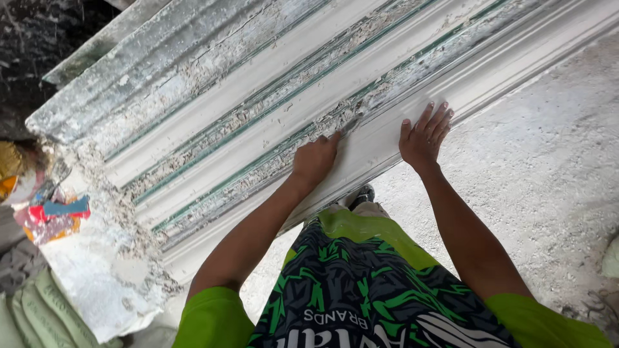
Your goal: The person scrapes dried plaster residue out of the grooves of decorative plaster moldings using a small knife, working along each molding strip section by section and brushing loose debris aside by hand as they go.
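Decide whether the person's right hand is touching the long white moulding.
Touching: the head view shows the right hand lying flat, fingers spread, on the moulding.

A long white plaster moulding (pixel 361 84) with ridged, green-streaked, flaking grooves lies slanted across the dusty floor (pixel 548 167), resting on it.

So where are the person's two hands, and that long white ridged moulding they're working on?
left hand (pixel 314 158), head view, on the knuckles, pressed to the moulding.
right hand (pixel 422 136), head view, on its back, fingers spread flat.
moulding (pixel 271 84), head view, on a smooth white ridge.
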